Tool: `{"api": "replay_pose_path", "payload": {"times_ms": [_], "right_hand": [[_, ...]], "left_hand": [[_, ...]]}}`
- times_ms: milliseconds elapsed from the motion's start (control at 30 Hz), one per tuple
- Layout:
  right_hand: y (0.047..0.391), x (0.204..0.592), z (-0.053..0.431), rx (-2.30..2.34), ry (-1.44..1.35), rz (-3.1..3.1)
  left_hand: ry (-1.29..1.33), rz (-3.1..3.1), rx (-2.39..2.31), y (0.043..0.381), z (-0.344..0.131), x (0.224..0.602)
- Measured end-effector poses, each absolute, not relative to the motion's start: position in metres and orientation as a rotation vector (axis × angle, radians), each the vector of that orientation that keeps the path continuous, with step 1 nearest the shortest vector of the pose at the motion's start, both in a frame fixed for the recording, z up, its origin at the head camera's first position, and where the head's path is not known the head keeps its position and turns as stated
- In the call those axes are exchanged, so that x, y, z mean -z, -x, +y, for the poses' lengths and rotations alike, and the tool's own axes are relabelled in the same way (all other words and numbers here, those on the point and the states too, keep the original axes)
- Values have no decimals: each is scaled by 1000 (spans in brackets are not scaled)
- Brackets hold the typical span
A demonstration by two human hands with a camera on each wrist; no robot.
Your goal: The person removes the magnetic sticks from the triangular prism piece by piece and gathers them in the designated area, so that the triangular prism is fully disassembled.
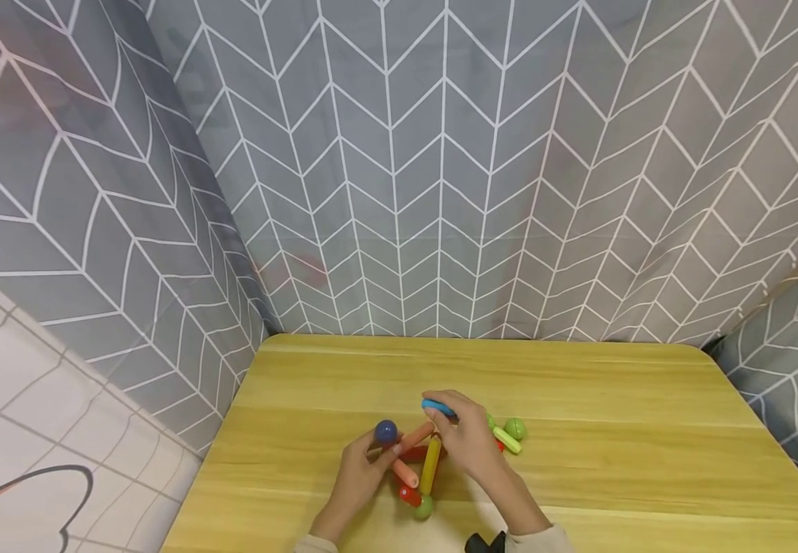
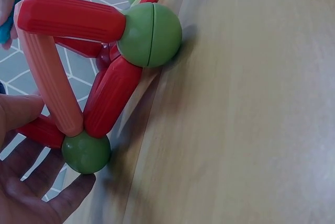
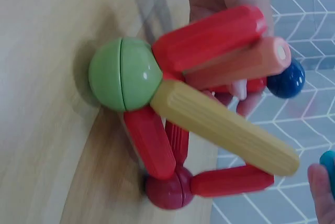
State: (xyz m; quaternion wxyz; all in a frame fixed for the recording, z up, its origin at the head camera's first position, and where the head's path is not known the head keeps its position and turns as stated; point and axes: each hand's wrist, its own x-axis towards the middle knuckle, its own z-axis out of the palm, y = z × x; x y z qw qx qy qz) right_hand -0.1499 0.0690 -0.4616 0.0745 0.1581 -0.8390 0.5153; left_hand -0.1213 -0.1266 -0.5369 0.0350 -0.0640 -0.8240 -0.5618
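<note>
A frame of magnetic building rods and balls stands on the table, with red rods (image 2: 112, 96), salmon rods (image 2: 52, 82), a yellow rod (image 3: 225, 127), green balls (image 3: 125, 75) and a maroon ball (image 3: 168, 187). My left hand (image 1: 359, 476) holds the frame's left side, thumb on the rods and fingers around the lower green ball (image 2: 86, 152) in the left wrist view. Above that hand, a dark blue ball (image 1: 386, 432) tops the left corner. My right hand (image 1: 471, 442) pinches a light blue rod (image 1: 436, 406) over the far side of the frame.
Right of the frame, beyond my right hand, lie a loose green ball (image 1: 514, 428) and a lime rod (image 1: 507, 440) near some red. A black object (image 1: 485, 543) sits at the front edge beside my right sleeve. A grey patterned curtain (image 1: 440, 192) hangs behind the wooden table (image 1: 647, 430).
</note>
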Motion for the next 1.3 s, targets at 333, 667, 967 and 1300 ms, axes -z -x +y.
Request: {"api": "replay_pose_path", "payload": {"times_ms": [333,667,967,1300], "right_hand": [[148,469,92,-1734,-250,-2312],[143,487,119,-1842,35,-2259],[134,506,138,-1628,8,-2623],[124,536,146,-1611,134,-2656]], "left_hand": [[179,-2549,1733,124,-126,538],[156,-2548,1764,123,-125,538],[172,-2537,1740,122,-125,541],[133,-2506,1789,120,-125,541]]}}
